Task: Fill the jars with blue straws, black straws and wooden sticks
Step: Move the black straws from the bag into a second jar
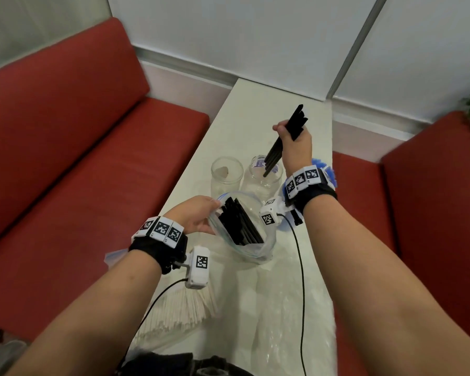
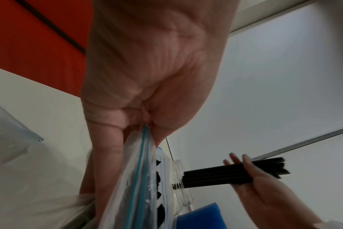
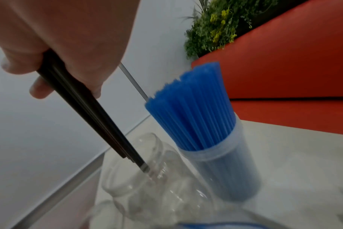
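My right hand (image 1: 292, 137) grips a bundle of black straws (image 1: 285, 139), tilted, with their lower tips at the mouth of a clear jar (image 1: 263, 177). The right wrist view shows those black straws (image 3: 92, 111) entering the clear jar (image 3: 139, 173). My left hand (image 1: 198, 215) pinches the rim of an open zip bag (image 1: 255, 248) holding more black straws (image 1: 239, 223). In the left wrist view the zip bag (image 2: 141, 178) hangs from my left hand's fingers (image 2: 108, 147). A second clear jar (image 1: 226, 173) stands to the left. Blue straws (image 3: 194, 111) fill a third jar.
White paper-wrapped sticks (image 1: 179, 310) fan out on the white table (image 1: 255, 104) near me, beside crumpled clear plastic (image 1: 291, 308). Red benches (image 1: 65, 131) flank the table. A green plant (image 3: 221, 23) sits at the far right.
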Demonstrator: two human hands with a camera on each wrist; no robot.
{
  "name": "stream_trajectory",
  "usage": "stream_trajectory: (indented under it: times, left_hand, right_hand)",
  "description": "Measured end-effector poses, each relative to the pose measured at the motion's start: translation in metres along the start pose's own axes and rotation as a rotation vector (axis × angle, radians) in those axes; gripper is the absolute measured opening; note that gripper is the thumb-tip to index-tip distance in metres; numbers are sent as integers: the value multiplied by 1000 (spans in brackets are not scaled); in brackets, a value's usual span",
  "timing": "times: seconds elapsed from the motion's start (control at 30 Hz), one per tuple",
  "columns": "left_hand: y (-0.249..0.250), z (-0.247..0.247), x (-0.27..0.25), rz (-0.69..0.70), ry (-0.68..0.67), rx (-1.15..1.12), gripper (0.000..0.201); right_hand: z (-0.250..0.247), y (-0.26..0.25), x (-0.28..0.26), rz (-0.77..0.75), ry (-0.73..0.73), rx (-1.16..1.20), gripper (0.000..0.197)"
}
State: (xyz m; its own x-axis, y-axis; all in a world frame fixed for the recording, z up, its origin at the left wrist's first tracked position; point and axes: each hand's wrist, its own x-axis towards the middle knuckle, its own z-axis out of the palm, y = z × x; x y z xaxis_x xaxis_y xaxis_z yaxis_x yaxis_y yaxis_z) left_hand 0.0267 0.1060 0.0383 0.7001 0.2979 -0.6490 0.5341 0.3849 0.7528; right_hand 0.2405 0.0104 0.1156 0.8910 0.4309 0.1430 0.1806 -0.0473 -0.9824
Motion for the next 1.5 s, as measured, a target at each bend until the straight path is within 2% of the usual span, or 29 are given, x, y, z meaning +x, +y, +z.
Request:
stream_trajectory:
  times: [0.23,0.4,0.5,0.63,0.7,0.8,0.87,0.9,0.97,1.03,1.13,1.2,1.4,1.5]
  left_hand:
    - [-5,-1,3,-9,17,-26,25]
    - [-10,-1,3,-32,25,-42,27]
    - [-10,0,3,-35,33,-24,29]
    - [-11,2,7,-32,96,8,29]
    - [-13,4,9,-18,105,13,29]
    - [-15,7,9,10,110,20,27]
    - [-17,9,7,22,109,13,25]
    - [-17,10,6,27,108,12,25]
    - [-18,12,2,26,108,14,24]
    - [-18,14,-1,25,102,17,25]
    - [-18,14,-5,26,91,13,27]
    - [-18,14,-7,24,91,-9,26]
    - [-15,16,-11,28,89,-7,25]
    - [-13,15,-11,24,90,-2,24]
  right_hand:
    - [4,53,-4,135,-43,-66,11]
    - [1,62,-16,180,-108,-68,34]
    - [-2,57,-25,124,-79,-68,41]
    - [-6,46,-52,-12,-22,-79,28]
    - [-9,49,-71,14,-189,-118,30]
    - [-11,61,-101,212,-595,-288,33]
    - [-12,71,-118,314,-800,-521,52]
    - [-11,77,-125,322,-849,-617,65]
    - [-9,86,-138,268,-808,-718,75]
    - [-8,92,-149,200,-690,-747,68]
    - [-9,97,-156,167,-602,-741,48]
    - [-12,97,-158,171,-590,-746,39]
    - [-17,87,-151,169,-610,-724,30]
    - [-22,75,-144,174,-532,-643,26]
